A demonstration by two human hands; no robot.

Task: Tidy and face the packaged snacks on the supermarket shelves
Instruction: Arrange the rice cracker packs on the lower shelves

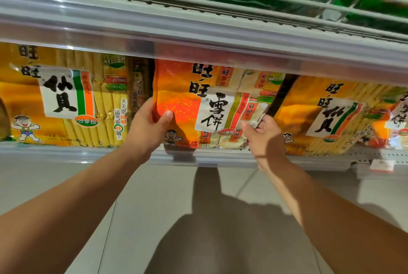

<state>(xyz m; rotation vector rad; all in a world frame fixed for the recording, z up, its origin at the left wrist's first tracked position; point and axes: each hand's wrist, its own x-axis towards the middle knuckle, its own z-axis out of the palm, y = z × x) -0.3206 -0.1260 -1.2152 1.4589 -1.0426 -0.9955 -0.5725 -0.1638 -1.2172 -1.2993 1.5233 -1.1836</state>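
Arms outstretched, left hand [148, 123] and right hand [263, 133] fingers pinching orange snack bag [187, 97] edges.

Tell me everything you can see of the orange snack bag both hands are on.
The orange snack bag is a large glossy plastic pack with black characters on a white label, a cartoon child at the bottom, and a clear window showing individually wrapped crackers. It stands upright, face forward, on the lower shelf between yellow bags. Its top is hidden behind the upper shelf's rail. The left hand grips its left edge, the right hand its right.
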